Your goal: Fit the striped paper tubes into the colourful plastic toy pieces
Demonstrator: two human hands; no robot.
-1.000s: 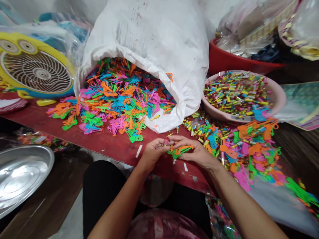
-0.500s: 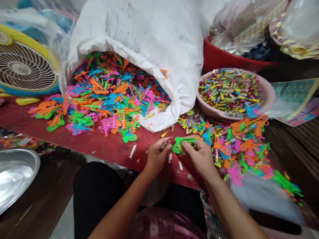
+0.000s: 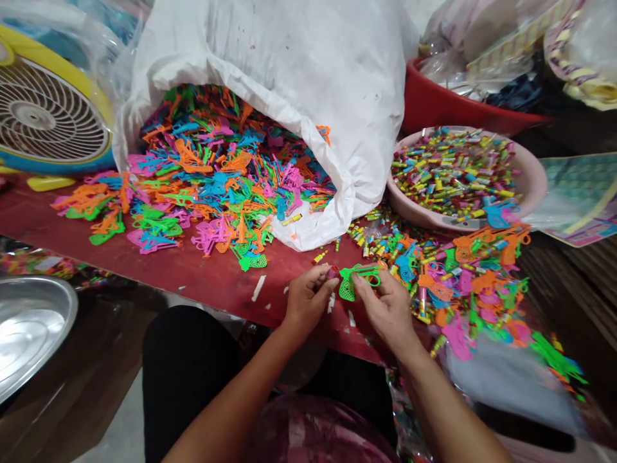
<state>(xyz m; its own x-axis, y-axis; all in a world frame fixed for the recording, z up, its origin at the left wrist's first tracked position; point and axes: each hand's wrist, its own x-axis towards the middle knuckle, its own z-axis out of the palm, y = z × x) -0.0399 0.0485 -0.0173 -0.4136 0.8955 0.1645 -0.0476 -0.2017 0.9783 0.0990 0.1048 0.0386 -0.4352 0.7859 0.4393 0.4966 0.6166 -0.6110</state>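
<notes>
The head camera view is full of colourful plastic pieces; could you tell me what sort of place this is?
Probably a small workshop handling toys: a white sack spills moulded plastic toy pieces across a red table, and a pink basin holds small wrapped tubes.

A pale plastered wall (image 3: 418,19) shows only in a narrow strip at the top of the view, behind the heaped goods. The red-painted surface (image 3: 202,283) runs across the room, its near edge dropping from the left side toward the lower middle. Past its right end lie dark wooden planks (image 3: 563,296). At the back right sits a red plastic basin (image 3: 434,103), with clear plastic bags (image 3: 486,45) piled above it. A yellow-rimmed electric fan (image 3: 48,119) stands at the left end. Below, a steel tray (image 3: 29,328) rests on a brown board, and pale floor (image 3: 113,418) shows beneath. The light is soft and even.
</notes>
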